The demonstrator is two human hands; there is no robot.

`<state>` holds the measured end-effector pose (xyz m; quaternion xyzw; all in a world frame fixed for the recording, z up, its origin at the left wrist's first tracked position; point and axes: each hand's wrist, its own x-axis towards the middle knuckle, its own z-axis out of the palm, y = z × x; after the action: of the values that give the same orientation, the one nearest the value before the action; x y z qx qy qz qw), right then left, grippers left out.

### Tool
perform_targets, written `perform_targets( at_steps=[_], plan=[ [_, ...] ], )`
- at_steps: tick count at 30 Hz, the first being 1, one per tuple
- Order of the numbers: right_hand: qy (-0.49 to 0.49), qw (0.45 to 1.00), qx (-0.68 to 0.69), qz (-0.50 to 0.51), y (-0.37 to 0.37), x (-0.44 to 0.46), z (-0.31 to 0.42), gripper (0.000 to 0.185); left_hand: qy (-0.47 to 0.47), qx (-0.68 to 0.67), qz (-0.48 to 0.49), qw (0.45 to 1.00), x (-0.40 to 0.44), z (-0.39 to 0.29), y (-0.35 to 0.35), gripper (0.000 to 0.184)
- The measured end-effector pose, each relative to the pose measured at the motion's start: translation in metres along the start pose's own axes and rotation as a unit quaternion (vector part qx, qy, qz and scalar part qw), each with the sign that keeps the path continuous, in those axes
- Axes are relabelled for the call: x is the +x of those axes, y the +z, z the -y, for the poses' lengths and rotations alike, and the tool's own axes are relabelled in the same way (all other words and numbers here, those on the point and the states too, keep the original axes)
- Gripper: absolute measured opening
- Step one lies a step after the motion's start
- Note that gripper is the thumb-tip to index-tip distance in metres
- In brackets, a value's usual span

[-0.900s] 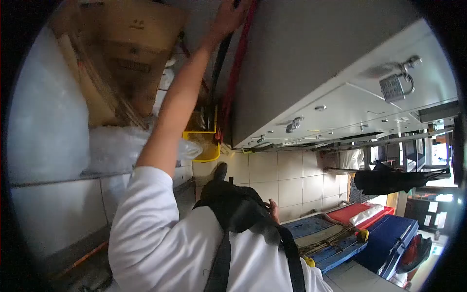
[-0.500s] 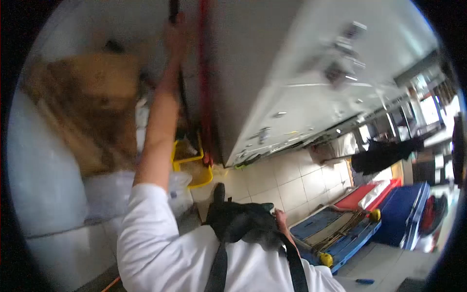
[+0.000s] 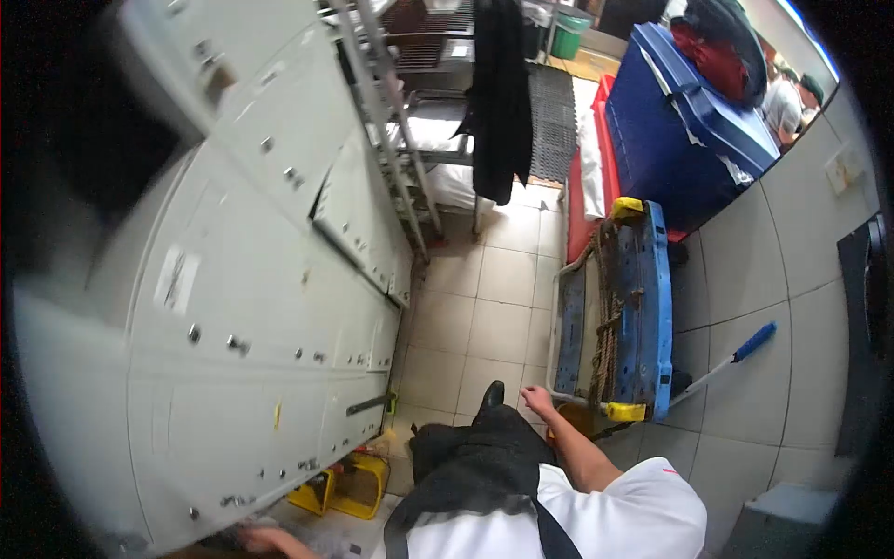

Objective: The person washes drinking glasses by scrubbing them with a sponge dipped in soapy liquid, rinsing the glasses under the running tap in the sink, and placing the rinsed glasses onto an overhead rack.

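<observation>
My left hand (image 3: 265, 538) is low at the left edge, beside the foot of the grey lockers (image 3: 233, 401). Blur and the frame's edge hide its fingers, so a grip cannot be made out. Just above it are two yellow dustpan-like scoops (image 3: 371, 496) on the floor. My right hand (image 3: 537, 401) hangs at my right side with loosely curled fingers, and nothing shows in it. Close to its right stands a blue trolley (image 3: 657, 307) with yellow corners and rope, apparently without contact.
Ahead is a tiled aisle (image 3: 494, 303) between lockers and trolley. Black cloth (image 3: 498, 102) hangs by a metal rack (image 3: 372, 112). A large blue cool box (image 3: 643, 140) stands beyond the trolley. A blue-handled stick (image 3: 752, 343) leans right. A person (image 3: 787, 107) is at upper right.
My view has swung right along the aisle. My left arm, stretched up with the hand at a dark pole, is now low at the left. My right hand still hangs beside me.
</observation>
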<state>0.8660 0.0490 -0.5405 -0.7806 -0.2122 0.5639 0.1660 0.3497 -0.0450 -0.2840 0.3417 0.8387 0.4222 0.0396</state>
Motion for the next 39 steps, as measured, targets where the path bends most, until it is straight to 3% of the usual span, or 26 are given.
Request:
perform_targets(
  at_steps=[1,3,8,10,12,14,16,18,20,22,24,26,27,30,32,33,34,35,37,39],
  plan=[
    [-0.047,0.995,-0.080,-0.025,-0.017,0.012,-0.007,0.046,0.005,0.003,0.008,1.000,-0.053,0.013,-0.008,0.038],
    [-0.105,0.961,-0.248,-0.063,-0.048,0.024,0.014,0.046,-0.113,0.013,0.013,0.993,-0.085,0.014,0.013,0.035],
    [-0.058,0.996,-0.063,0.021,-0.078,0.087,0.078,0.048,-0.304,0.005,0.034,0.952,-0.072,-0.035,0.165,0.031],
    [-0.023,0.995,-0.035,0.094,-0.084,0.108,0.127,0.049,-0.168,-0.151,0.096,0.970,-0.048,-0.111,0.249,0.032],
    [-0.030,0.990,-0.012,0.135,-0.083,0.155,0.156,0.050,-0.085,-0.123,0.204,0.967,-0.015,-0.188,0.334,0.035],
    [-0.098,0.968,-0.170,0.156,-0.134,0.120,0.263,0.048,-0.078,-0.156,0.344,0.923,0.005,-0.270,0.421,0.036],
    [-0.292,0.917,-0.266,0.057,-0.152,0.172,0.280,0.047,-0.034,-0.196,0.501,0.842,0.008,-0.349,0.515,0.032],
    [-0.245,0.951,-0.173,0.069,-0.205,0.168,0.349,0.047,0.131,-0.094,0.590,0.791,-0.011,-0.482,0.575,0.025],
    [-0.285,0.957,-0.052,-0.006,-0.255,0.163,0.404,0.040,0.233,-0.140,0.662,0.699,-0.030,-0.572,0.654,0.020],
    [-0.195,0.973,0.126,-0.016,-0.303,0.157,0.455,0.033,0.401,-0.177,0.657,0.613,-0.046,-0.656,0.739,0.021],
    [-0.136,0.950,0.279,-0.036,-0.356,0.139,0.506,0.028,0.454,-0.178,0.657,0.575,-0.059,-0.739,0.815,0.019],
    [-0.160,0.907,0.383,-0.075,-0.392,0.149,0.527,0.028,0.476,-0.184,0.624,0.591,-0.060,-0.814,0.884,0.019],
    [-0.163,0.877,0.445,-0.081,-0.403,0.162,0.535,0.028,0.470,-0.193,0.606,0.612,-0.059,-0.834,0.932,0.020],
    [-0.149,0.866,0.473,-0.061,-0.433,0.213,0.562,0.028,0.404,-0.179,0.583,0.681,-0.047,-0.880,1.060,0.025],
    [-0.150,0.902,0.395,-0.091,-0.450,0.256,0.590,0.026,0.355,-0.158,0.595,0.704,-0.035,-0.875,1.139,0.024],
    [-0.156,0.908,0.369,-0.126,-0.457,0.278,0.609,0.024,0.252,-0.185,0.648,0.695,-0.032,-0.866,1.170,0.024],
    [-0.174,0.908,0.349,-0.153,-0.471,0.286,0.634,0.022,0.206,-0.161,0.693,0.672,-0.022,-0.852,1.201,0.024],
    [-0.203,0.908,0.321,-0.174,-0.487,0.300,0.657,0.022,0.189,-0.140,0.713,0.660,-0.014,-0.825,1.245,0.024],
    [-0.238,0.909,0.263,-0.218,-0.524,0.317,0.706,0.021,0.212,-0.006,0.743,0.635,0.003,-0.841,1.231,0.023],
    [-0.287,0.886,0.246,-0.269,-0.559,0.345,0.746,0.021,0.202,0.011,0.776,0.597,0.019,-0.839,1.252,0.024]
  ],
)
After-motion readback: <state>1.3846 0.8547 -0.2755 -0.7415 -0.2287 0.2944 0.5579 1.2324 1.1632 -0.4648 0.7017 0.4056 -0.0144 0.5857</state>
